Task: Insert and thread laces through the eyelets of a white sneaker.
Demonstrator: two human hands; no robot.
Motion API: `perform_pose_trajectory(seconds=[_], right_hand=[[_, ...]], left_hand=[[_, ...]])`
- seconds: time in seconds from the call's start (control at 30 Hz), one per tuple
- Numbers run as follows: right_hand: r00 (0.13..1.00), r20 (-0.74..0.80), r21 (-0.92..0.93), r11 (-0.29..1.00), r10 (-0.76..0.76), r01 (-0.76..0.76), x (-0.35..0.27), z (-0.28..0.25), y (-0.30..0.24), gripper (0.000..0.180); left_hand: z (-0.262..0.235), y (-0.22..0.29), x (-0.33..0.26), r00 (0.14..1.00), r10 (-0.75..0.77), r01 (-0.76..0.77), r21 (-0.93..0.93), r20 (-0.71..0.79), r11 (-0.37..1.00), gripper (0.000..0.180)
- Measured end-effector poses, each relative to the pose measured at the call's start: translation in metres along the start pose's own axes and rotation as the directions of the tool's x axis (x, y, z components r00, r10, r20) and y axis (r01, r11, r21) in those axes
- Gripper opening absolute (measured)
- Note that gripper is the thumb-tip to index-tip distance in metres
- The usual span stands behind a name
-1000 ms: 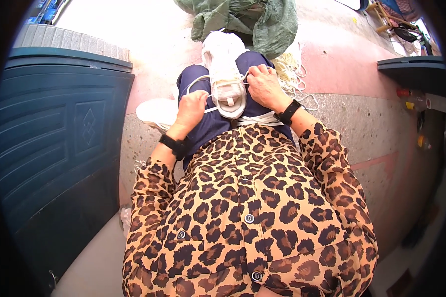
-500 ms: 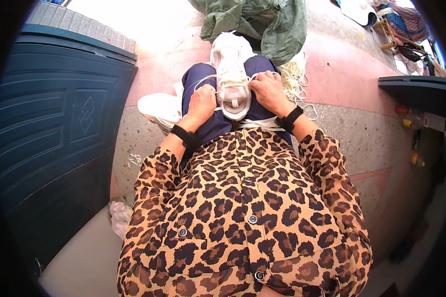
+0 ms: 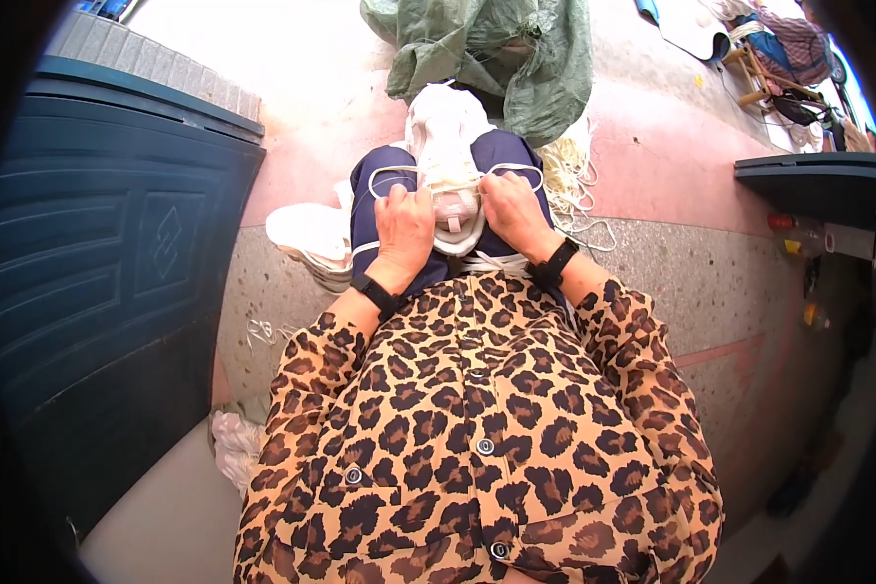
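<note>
A white sneaker [image 3: 448, 122] rests on my lap between my knees, its heel and pink lining toward me. My left hand [image 3: 405, 232] is closed at the left side of the shoe's opening, pinching a cream shoelace [image 3: 516, 166]. At the opposite side, my right hand [image 3: 513, 214] is likewise closed on the lace. One lace loop curves out over each knee, and a strand runs across the tongue between my fingers. My fingertips partly hide the upper eyelets.
A stack of white shoes [image 3: 307, 234] stands on the floor by my left knee. Beyond my right knee lies a heap of cream laces [image 3: 569, 180] beside a green woven sack [image 3: 545, 73]. A dark blue door panel [image 3: 127, 243] is at the left, bottles [image 3: 798, 245] at the right.
Both hands have moved closer together over the shoe's opening. The lace now bows out in a wider loop on each side. The whole view has shifted slightly.
</note>
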State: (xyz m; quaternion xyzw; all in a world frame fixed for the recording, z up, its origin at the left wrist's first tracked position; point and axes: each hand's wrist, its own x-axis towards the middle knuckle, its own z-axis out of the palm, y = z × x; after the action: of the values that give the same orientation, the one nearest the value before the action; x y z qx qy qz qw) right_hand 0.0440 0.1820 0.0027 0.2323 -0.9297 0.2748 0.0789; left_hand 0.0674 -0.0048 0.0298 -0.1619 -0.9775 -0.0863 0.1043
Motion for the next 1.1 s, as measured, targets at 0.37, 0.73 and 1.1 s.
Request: perform_pose_trajectory(seconds=[0.37,0.73,1.1], right_hand=[[0.959,0.253,-0.342,0.916,-0.126,0.210,0.021,-0.007,-0.012,0.009],[0.982,-0.138,0.519,0.854,0.131,-0.041,0.077,-0.046,-0.028,0.015],[0.888,0.453,-0.107,0.984,-0.082,0.145,-0.030,-0.014,-0.034,0.030]], left_hand=[[-0.001,0.007,0.009,0.940,0.266,-0.322,0.291,0.215,0.901,0.008],[-0.037,0.001,0.081,0.924,-0.293,0.373,-0.733,0.243,0.568,0.017],[0.004,-0.200,-0.048,0.873,-0.465,0.486,0.348,-0.149,0.802,0.031]])
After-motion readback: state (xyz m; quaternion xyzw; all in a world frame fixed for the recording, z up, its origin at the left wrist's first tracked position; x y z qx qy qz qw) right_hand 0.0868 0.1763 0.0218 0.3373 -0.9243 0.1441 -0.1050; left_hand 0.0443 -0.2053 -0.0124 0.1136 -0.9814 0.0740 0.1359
